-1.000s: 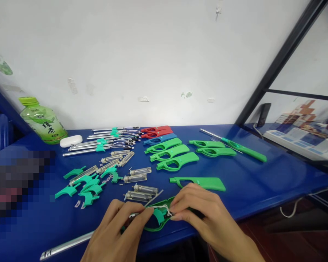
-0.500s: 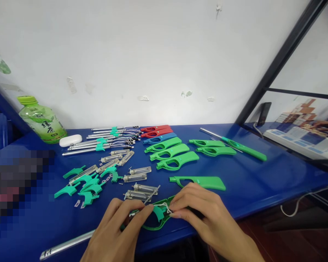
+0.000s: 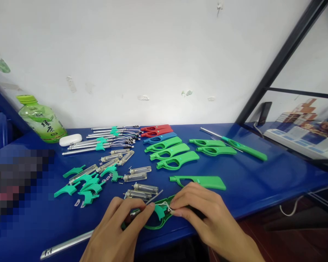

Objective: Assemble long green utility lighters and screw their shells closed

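At the table's front edge lies an opened green lighter shell (image 3: pixel 153 228) with a teal trigger (image 3: pixel 160 212) inside it. My left hand (image 3: pixel 118 227) is closed around its nozzle end, where a long metal tube (image 3: pixel 68 245) runs out to the left. A thin pale stick (image 3: pixel 156 195) pokes up beside the left fingertips; whether they grip it I cannot tell. My right hand (image 3: pixel 207 214) pinches a white wire (image 3: pixel 164 204) at the shell's handle part, its fingers covering much of that end. Just behind is a green handle shell (image 3: pixel 210 182).
Clear fuel tanks (image 3: pixel 138 194), loose teal triggers (image 3: pixel 90 196) and wired metal tubes (image 3: pixel 101 146) lie left. Green shells (image 3: pixel 180 160), red shells (image 3: pixel 158 131) and a finished-looking lighter (image 3: pixel 243 148) lie behind. A tea bottle (image 3: pixel 43 122) and white case (image 3: pixel 70 140) stand back left.
The thin pale stick has tilted lower toward the right. My left fingers have shifted slightly, showing more metal near the nozzle. My right hand keeps its pinch almost unmoved.
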### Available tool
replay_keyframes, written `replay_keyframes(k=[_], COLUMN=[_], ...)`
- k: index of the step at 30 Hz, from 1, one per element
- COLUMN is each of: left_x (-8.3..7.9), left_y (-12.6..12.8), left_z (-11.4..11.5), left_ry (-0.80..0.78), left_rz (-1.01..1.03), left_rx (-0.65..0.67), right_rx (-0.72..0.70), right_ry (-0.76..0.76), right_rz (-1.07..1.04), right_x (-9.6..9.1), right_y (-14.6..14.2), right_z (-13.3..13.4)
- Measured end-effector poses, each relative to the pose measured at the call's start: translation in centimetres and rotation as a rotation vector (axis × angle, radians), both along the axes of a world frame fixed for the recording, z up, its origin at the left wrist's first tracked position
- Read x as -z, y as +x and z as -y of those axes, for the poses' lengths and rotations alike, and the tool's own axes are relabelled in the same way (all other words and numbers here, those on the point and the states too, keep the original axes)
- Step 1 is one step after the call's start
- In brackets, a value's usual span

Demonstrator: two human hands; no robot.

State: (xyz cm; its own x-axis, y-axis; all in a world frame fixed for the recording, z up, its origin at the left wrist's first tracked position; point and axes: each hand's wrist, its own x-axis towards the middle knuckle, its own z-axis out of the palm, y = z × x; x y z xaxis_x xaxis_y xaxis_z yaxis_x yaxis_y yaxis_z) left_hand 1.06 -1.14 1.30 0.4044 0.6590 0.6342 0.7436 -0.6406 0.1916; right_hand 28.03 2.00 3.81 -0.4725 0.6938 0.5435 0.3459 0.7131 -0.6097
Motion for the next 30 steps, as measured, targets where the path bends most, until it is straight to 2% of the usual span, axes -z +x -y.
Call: replay_keyframes(k=[5, 12, 24, 30], left_x=[-0.3, -0.3, -0.5, 0.1], left_y=[-0.9, -1.3, -0.8, -1.0], left_z=[-0.7, -0.9, -0.7, -0.8], left_ry=[0.046, 0.079, 0.018, -0.077], left_rz=[-0.074, -0.169, -0.089, -0.036], left_rx=[0.072, 0.077, 0.06, 0.072], right_rx=[0.014, 0.004, 0.011, -0.002], right_ry=[-0.002, 0.003, -0.006, -0.024], right_rz=[-0.01, -0.008, 0.001, 0.006], right_x=[-0.1, 0.0, 0.2, 0.0], right_y=[0.0, 0.0, 0.1, 0.1], right_z=[0.1, 0.0, 0.1, 0.2])
